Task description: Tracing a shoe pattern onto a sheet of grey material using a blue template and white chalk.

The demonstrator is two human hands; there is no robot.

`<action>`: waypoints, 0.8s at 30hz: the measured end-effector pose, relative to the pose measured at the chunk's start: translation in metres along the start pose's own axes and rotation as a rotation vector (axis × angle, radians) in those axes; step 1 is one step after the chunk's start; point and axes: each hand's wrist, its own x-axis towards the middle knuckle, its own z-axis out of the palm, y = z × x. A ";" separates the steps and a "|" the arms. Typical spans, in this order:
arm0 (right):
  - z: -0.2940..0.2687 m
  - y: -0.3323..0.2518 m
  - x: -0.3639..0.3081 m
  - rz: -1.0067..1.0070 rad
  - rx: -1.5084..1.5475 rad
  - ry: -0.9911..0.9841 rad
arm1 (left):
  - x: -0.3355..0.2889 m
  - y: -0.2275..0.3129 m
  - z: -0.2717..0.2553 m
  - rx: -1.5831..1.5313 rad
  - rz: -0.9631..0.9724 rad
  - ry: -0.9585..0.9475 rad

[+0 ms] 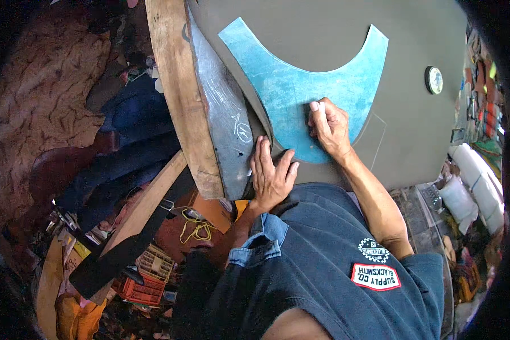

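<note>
A turquoise, U-shaped pattern piece (pixel 300 85) lies flat on a large dark grey sheet (pixel 419 34), its two arms pointing away from me. My right hand (pixel 330 127) rests over the lower right of the pattern piece, fingers closed in a pinch. Something small and pale may be at the fingertips, but I cannot make it out. Lying flat with fingers stretched out, my left hand (pixel 271 177) presses at the near left edge of the pattern piece and the grey sheet. Left of it is a narrow, shiny dark sheet (pixel 221 102) with white chalk marks.
A thick wooden board edge (pixel 181 96) runs along the left. A small round container (pixel 434 80) sits on the grey sheet at the right. Below left are a wooden beam (pixel 147 209), a red crate (pixel 144 288) and yellow cord (pixel 195 226). White rolls (pixel 479 184) stand at right.
</note>
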 end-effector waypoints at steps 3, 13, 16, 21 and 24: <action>0.001 -0.009 -0.002 0.041 0.023 -0.005 | -0.001 -0.002 -0.003 0.014 -0.024 -0.004; -0.009 -0.008 -0.001 0.137 0.065 0.013 | -0.005 -0.062 -0.060 0.327 -0.181 0.214; -0.011 -0.002 0.006 0.090 0.071 0.008 | 0.006 -0.035 -0.048 0.174 -0.026 0.226; -0.043 0.000 0.015 0.123 0.249 -0.078 | 0.019 -0.002 0.003 0.165 0.111 0.024; -0.089 0.000 0.002 0.132 0.245 -0.048 | 0.004 -0.009 0.015 0.225 0.089 0.053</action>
